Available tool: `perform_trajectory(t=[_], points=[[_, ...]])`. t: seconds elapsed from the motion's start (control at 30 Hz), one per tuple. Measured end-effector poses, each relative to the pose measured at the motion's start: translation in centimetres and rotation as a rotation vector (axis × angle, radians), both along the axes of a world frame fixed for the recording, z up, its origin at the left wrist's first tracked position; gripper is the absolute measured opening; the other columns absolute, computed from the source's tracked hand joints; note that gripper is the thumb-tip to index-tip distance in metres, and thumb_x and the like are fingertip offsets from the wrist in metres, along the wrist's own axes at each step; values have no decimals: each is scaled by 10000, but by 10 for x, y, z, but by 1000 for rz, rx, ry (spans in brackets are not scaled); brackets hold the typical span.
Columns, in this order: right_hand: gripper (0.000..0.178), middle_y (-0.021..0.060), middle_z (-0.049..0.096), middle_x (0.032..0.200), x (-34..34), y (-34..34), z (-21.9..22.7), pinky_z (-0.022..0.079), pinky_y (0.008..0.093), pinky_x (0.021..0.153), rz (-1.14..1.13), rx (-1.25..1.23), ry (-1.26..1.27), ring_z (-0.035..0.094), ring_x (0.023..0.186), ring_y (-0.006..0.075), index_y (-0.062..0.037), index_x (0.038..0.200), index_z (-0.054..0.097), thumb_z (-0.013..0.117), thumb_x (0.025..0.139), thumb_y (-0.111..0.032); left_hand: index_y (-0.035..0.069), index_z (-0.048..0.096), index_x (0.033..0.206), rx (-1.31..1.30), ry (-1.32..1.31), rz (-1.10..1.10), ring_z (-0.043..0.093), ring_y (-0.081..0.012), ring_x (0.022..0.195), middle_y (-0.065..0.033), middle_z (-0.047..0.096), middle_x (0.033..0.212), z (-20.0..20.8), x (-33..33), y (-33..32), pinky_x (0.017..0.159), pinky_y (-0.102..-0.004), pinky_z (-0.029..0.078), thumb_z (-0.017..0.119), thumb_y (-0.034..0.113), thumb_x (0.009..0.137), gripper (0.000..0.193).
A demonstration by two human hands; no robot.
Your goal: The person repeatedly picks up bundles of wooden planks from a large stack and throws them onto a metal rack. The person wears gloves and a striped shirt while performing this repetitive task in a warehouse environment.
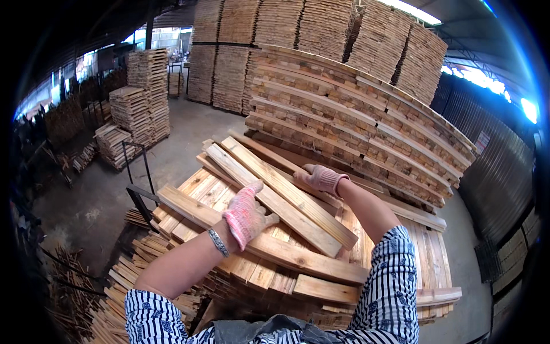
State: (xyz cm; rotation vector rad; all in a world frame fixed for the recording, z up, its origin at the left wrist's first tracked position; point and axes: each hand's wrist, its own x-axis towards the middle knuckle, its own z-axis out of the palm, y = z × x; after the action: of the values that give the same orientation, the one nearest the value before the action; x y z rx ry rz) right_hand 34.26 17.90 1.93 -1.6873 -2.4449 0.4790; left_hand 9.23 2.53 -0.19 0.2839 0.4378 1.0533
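Observation:
My left hand, in a pink and white knit glove, is over the near side of two loose planks with its fingers apart. One of them, a pale plank, lies slantwise beside a yellower plank on the wood stack. A long curved board runs below and beyond that hand. On the far side, my right hand, also gloved, has its fingers stretched to the left near a darker plank. Its fingertips seem close to the wood, though contact is hard to make out.
Behind the work stack rises a large layered lumber pile, with tall bundles further back. Smaller stacks stand at left. A black metal frame borders the left end, and loose sticks lie at lower left.

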Motion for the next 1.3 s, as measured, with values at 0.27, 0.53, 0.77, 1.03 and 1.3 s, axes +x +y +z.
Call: perform_trajectory(t=[0.27, 0.53, 0.77, 1.03, 1.3], points=[[714, 207, 632, 1337, -61, -30, 55, 466, 410, 1034, -97, -281, 101, 604, 1247, 345, -53, 1450, 475, 404, 1012, -613, 33, 302, 1507, -6, -30, 26, 354, -381, 1433, -234, 356, 1533, -26, -2, 21, 1191, -532, 326, 537, 343, 1029, 617], [630, 102, 597, 1379, -81, -5, 43, 386, 336, 1107, 26, -387, 174, 512, 1283, 196, -47, 1428, 529, 493, 1028, -532, 36, 265, 1526, 40, 64, 127, 419, -356, 1386, -269, 414, 1464, -12, -7, 12, 1158, -470, 386, 620, 228, 989, 672], [904, 190, 474, 1501, -79, -15, 69, 301, 363, 1175, 91, -423, 70, 417, 1405, 255, 26, 1517, 383, 572, 950, -652, -33, 286, 1491, 377, 544, 76, 383, -420, 1393, -253, 330, 1526, -8, -4, 8, 1160, -591, 309, 613, 296, 989, 684], [827, 150, 462, 1452, -103, -15, 87, 306, 457, 1153, 106, -551, 36, 381, 1385, 252, -62, 1462, 411, 523, 945, -698, 9, 244, 1526, 57, 72, 200, 351, -428, 1425, -237, 281, 1566, -13, -7, 9, 1174, -592, 286, 633, 331, 964, 756], [738, 136, 521, 1473, -92, 15, 36, 352, 332, 1144, 221, -590, 239, 462, 1356, 215, -31, 1456, 497, 532, 989, -602, 39, 377, 1487, 246, 230, 212, 458, -379, 1364, -212, 445, 1472, -38, -4, 13, 1120, -459, 425, 696, 128, 923, 655]])
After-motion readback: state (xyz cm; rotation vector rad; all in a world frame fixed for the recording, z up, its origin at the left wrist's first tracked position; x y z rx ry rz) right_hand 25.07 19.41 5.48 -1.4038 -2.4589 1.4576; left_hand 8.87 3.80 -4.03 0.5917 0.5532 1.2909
